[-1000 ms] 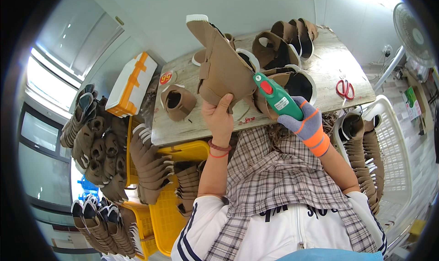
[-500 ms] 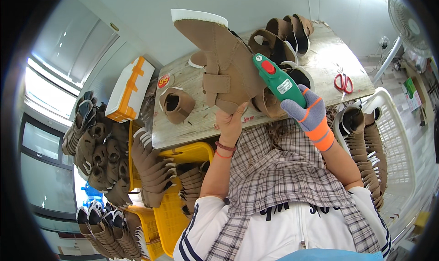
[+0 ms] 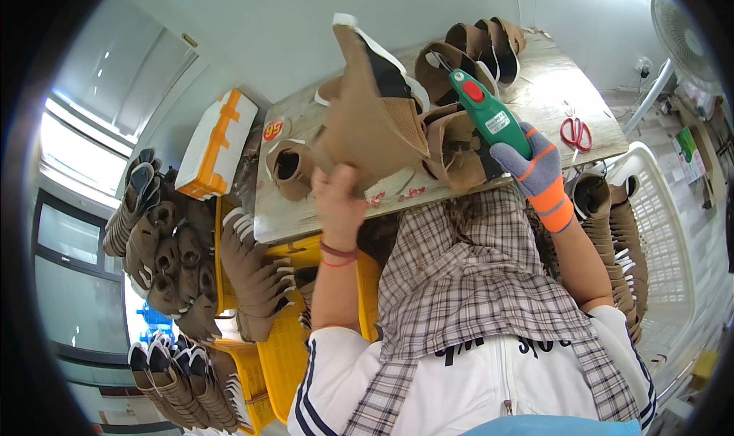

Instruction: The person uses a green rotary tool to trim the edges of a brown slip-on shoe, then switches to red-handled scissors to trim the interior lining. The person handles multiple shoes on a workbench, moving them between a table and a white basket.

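My left hand [image 3: 340, 199], bare and blurred by motion, is closed on the lower edge of a brown shoe upper [image 3: 375, 130]. The upper is held up tilted over the table, its white edge and dark lining turned to the right. In a grey and orange glove, my right hand [image 3: 531, 165] grips a green handheld power tool [image 3: 489, 115] with a red button. Its thin metal tip points up and left, over the brown uppers behind it. One more brown upper [image 3: 459, 149] lies on the table just left of the tool.
A wooden table [image 3: 535, 77] carries several uppers, a smaller brown upper [image 3: 290, 168] and red-handled scissors [image 3: 575, 134]. Yellow crates [image 3: 287, 359] with stacked uppers stand at left, a white basket [image 3: 665, 237] at right. A white-and-orange box [image 3: 218, 149] and a fan [image 3: 684, 35] flank the table.
The upper has turned, so its lining side now shows. My left hand has moved left and a little down. My right hand has drawn the tool right, away from the upper.
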Demonstrator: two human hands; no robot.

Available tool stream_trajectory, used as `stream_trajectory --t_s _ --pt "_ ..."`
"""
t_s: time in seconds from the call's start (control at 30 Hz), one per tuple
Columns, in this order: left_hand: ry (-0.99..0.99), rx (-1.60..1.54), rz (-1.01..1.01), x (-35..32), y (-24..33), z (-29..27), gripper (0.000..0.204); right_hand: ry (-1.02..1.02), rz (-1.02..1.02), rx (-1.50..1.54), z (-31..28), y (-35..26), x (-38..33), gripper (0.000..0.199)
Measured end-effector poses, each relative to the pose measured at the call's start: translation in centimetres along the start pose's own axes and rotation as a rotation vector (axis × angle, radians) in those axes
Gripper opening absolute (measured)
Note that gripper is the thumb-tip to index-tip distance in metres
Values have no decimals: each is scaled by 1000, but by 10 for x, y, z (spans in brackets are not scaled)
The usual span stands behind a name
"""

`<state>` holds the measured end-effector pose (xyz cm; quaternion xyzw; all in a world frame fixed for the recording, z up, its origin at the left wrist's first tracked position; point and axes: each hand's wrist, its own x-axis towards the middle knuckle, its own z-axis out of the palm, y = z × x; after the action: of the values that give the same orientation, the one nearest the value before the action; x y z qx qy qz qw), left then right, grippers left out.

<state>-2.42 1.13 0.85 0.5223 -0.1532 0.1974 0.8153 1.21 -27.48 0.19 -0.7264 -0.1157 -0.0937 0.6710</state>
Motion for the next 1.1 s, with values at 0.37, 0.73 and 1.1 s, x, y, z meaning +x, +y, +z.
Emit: stream_trajectory --t_s 0.37,0.73,1.1 --pt "98 -596 -342 56 81 -52 30 -46 -500 -654 7 34 -21 54" --pt "136 -618 -372 43 79 -53 25 -175 -486 -573 22 16 -20 53" --pt "246 -624 -349 37 70 -42 20 -201 -519 -428 38 -1 -21 47"
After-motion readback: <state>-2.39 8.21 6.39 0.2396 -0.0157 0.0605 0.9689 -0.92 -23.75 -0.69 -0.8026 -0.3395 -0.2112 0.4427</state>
